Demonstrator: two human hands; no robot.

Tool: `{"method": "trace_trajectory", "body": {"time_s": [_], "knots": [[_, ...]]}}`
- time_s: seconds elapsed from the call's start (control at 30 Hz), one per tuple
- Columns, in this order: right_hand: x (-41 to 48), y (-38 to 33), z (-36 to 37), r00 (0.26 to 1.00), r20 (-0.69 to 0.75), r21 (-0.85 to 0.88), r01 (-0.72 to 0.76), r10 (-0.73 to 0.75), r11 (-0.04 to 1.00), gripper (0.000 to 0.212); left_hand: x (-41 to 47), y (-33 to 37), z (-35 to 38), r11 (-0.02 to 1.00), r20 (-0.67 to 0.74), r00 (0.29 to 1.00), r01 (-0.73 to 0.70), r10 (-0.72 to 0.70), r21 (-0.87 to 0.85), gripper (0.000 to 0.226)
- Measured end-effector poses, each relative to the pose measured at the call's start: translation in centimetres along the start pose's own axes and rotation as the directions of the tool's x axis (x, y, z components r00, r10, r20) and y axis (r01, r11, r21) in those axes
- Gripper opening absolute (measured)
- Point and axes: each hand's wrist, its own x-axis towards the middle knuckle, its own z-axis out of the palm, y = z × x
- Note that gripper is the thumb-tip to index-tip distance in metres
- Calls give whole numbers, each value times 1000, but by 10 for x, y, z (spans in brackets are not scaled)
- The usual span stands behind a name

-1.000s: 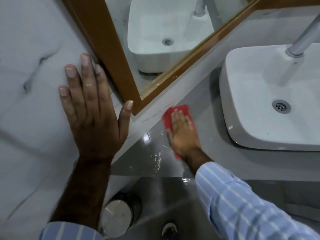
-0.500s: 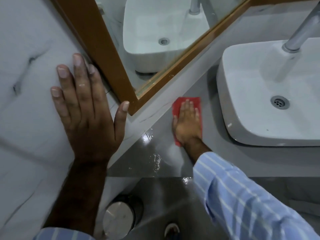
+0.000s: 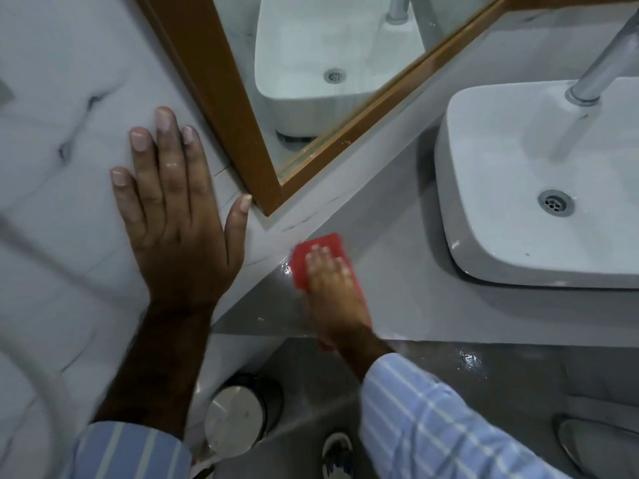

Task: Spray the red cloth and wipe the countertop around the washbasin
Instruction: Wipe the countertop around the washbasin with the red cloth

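My right hand (image 3: 332, 292) lies flat on the red cloth (image 3: 320, 248) and presses it onto the grey countertop (image 3: 408, 271), in the corner where the counter meets the side wall, left of the white washbasin (image 3: 491, 174). The cloth shows above and beside my fingers; the rest is under my palm. My left hand (image 3: 173, 216) is spread flat against the white marble wall (image 3: 52, 167), fingers apart, holding nothing. The counter looks wet and shiny near the cloth. No spray bottle is in view.
A wooden-framed mirror (image 3: 242, 115) stands on the wall above the counter and reflects the basin. A chrome tap (image 3: 601, 70) rises over the basin. Below the counter edge on the floor stand a steel-lidded bin (image 3: 238, 416) and my shoe (image 3: 337, 451).
My right hand slid the cloth along the back of the counter toward the basin, then back left into the wall corner. My left hand stayed flat on the wall.
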Motion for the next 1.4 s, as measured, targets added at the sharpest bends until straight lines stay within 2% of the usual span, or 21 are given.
{"method": "trace_trajectory", "body": {"time_s": [0.07,0.13,0.17,0.2,0.27,0.33,0.37,0.4,0.43,0.53,0.7,0.8,0.9,0.97,1.03,1.07,1.13,1.2,1.27,1.33,1.4], "knots": [[-13,-20,16,939,75,-51,341,-336,939,69,1,4,2,1000,-19,1000,15,-14,12,81],[-20,-14,15,827,173,-92,554,-534,828,67,1,4,4,999,-36,999,21,-20,31,81],[-20,-3,12,821,176,-81,563,-544,823,68,1,4,5,999,-39,999,19,-17,37,82],[-21,9,10,859,144,-55,502,-491,863,69,1,4,5,999,-42,999,18,-16,38,82],[-28,31,7,977,32,5,209,-209,978,71,1,4,6,999,-37,999,30,-28,35,82],[-34,31,9,993,-43,-26,-114,113,993,71,1,4,4,999,-25,999,39,-38,37,82],[-33,18,13,977,-74,-17,-200,198,980,70,1,5,4,998,-20,999,44,-44,45,83],[-30,-1,18,975,-86,30,-202,204,979,70,1,6,4,997,-14,999,48,-48,55,83],[-26,-20,23,990,-63,72,-121,125,990,69,1,6,4,997,-11,999,49,-48,64,83],[-24,-63,43,956,47,-7,292,-291,956,67,1,7,6,995,-25,998,51,-49,85,80],[-27,-41,34,899,103,-42,431,-425,901,69,4,12,8,992,-52,995,90,-86,83,84],[-38,6,18,978,19,65,207,-209,976,71,3,10,7,995,-39,996,81,-78,60,83],[-64,61,6,998,-26,-45,-61,60,997,71,3,10,3,995,-24,996,87,-86,52,85],[-71,71,3,962,-121,-80,-255,244,964,69,3,11,2,995,-18,996,92,-91,42,82],[-64,39,11,869,-193,-18,-467,455,884,68,2,11,1,995,-15,995,95,-94,37,80],[-58,18,18,841,-231,16,-500,490,866,67,3,14,1,996,-22,996,89,-89,22,80],[-42,-31,33,917,-228,73,-318,326,945,67,4,14,-2,996,-18,996,88,-88,2,80],[-36,-65,43,994,-108,76,-2,10,997,67,4,10,-2,996,13,996,89,-89,-27,80],[-33,-59,44,981,-40,51,191,-189,980,66,2,8,-1,995,53,995,89,-86,-47,80],[-41,-25,36,974,-57,30,222,-220,975,66,0,6,-1,993,95,991,97,-91,-67,79],[-64,32,23,987,-64,13,148,-147,989,67,0,4,0,988,139,985,115,-99,-108,80]]}}
